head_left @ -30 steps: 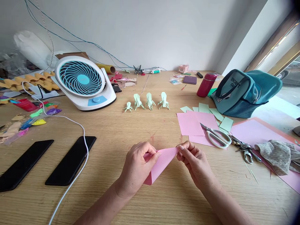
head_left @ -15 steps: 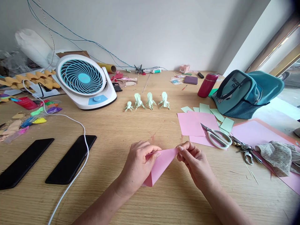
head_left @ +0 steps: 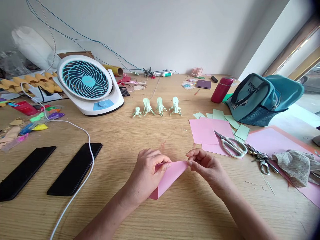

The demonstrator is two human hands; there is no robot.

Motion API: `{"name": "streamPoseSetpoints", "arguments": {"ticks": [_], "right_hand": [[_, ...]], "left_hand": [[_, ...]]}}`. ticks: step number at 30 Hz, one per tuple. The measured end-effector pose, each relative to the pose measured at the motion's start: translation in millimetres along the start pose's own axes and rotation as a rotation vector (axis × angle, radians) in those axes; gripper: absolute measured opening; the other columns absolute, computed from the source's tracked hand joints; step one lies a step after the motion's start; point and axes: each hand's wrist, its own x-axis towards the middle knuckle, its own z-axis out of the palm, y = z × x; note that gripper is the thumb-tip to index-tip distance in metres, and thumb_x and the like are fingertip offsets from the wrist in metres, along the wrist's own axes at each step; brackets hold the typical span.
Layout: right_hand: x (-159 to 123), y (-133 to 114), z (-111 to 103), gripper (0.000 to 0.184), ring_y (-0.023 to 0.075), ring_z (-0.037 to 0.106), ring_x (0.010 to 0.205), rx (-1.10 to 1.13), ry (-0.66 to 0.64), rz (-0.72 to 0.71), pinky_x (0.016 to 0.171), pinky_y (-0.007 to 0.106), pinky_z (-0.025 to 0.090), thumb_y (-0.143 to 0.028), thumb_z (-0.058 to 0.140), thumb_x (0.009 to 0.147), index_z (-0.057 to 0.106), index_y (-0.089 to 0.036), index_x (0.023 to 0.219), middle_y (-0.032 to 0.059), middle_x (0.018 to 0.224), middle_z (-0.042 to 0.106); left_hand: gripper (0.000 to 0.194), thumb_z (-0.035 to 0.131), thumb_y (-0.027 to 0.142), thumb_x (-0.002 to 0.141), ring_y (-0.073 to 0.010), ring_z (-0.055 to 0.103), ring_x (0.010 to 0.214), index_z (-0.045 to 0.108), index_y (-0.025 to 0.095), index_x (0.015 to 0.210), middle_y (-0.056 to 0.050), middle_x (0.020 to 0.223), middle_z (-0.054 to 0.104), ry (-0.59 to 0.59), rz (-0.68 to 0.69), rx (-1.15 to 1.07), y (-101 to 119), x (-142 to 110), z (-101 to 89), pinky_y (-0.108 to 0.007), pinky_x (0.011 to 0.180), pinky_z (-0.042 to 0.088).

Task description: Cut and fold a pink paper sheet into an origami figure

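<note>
A sheet of pink paper (head_left: pixel 172 175), folded over into a triangle-like shape, is held between my hands above the table. My left hand (head_left: pixel 150 175) grips its left side, thumb on top and the fingers behind. At the paper's right corner, my right hand (head_left: pixel 206 170) pinches the tip between thumb and a finger, the other fingers curled loosely. Farther back stand several pale green folded-paper figures (head_left: pixel 160 106) with thin legs. To the right lie pink paper squares (head_left: pixel 203 131) and white-handled scissors (head_left: pixel 233 146).
Two black phone-like slabs (head_left: pixel 75 170) and a white cable (head_left: pixel 82 181) lie at left, near a white fan (head_left: pixel 86 78). On the right are keys (head_left: pixel 262 161), a grey cloth (head_left: pixel 291 166), a red bottle (head_left: pixel 222 90), a teal bag (head_left: pixel 262 100) and green paper pieces (head_left: pixel 242 132).
My right hand has shifted slightly left and its fingers have loosened and lifted a little at the corner. The pink paper's right corner has come slightly lower. My left hand keeps its grip.
</note>
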Motion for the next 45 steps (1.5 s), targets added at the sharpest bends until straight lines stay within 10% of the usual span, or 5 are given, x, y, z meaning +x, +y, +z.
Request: {"name": "streamPoseSetpoints", "arguments": {"ticks": [26, 45], "right_hand": [[-9, 4, 0, 0.005, 0.0124, 0.048, 0.067, -0.544, -0.241, -0.097, 0.06, 0.024, 0.036, -0.022, 0.056, 0.093, 0.058, -0.021, 0.097, -0.0045, 0.072, 0.051], [-12, 6, 7, 0.033, 0.0179, 0.055, 0.082, -1.023, -0.331, -0.225, 0.078, 0.031, 0.039, -0.004, 0.053, 0.09, 0.072, -0.026, 0.107, 0.0015, 0.083, 0.059]], "left_hand": [[0.016, 0.066, 0.007, 0.083, -0.0168, 0.059, 0.087, 0.065, 0.022, 0.085, 0.005, 0.084, 0.072, -0.168, -0.052, 0.062, -4, 2, 5.6, -0.038, 0.094, 0.032], [0.005, 0.066, 0.019, 0.088, -0.0185, 0.059, 0.092, 0.064, 0.023, 0.086, 0.005, 0.091, 0.073, -0.244, -0.056, 0.124, -25, -1, 28.6, -0.041, 0.098, 0.029]]}}
